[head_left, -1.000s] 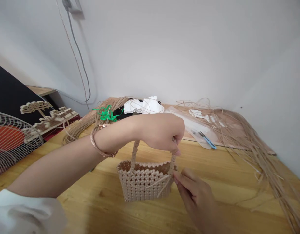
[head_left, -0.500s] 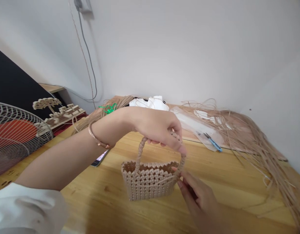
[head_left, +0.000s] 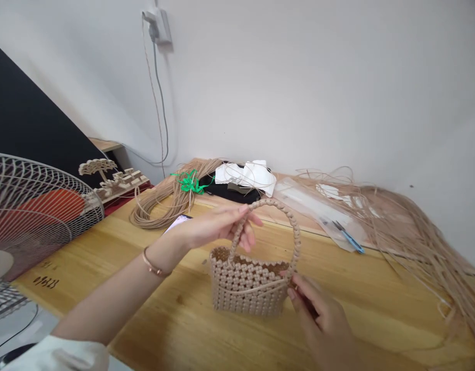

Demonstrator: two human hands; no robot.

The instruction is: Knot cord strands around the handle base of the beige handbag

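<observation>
Item: small beige woven cord handbag, open-topped, with rows of tight bead-like knots.
Handle: arched braided cord handle, rising from both sides of the rim.
Loose part: pale cord strand across the front; the free end is hard to make out.
Handling (judged): light, fairly stiff body, with some give at the rim; the surface looks grippy, not slippery. Best held at the handle top or by the body, not by the loose strand.
Location: above the middle of the desk; contact of the base with the honey-coloured wooden desk cannot be told.
Left hand: partly open, fingers curled around the handle's left side.
Right hand: fingers pinched at the bag's upper right corner.
Left wrist: thin rose-gold bracelet.
Nearby: black-cased smartphone under the left hand; coil of tan cord tied with green ribbon.
Further right: blue-handled snips on a clear plastic sleeve; long loose tan fibres.
Far left: wire-guarded electric fan.
</observation>
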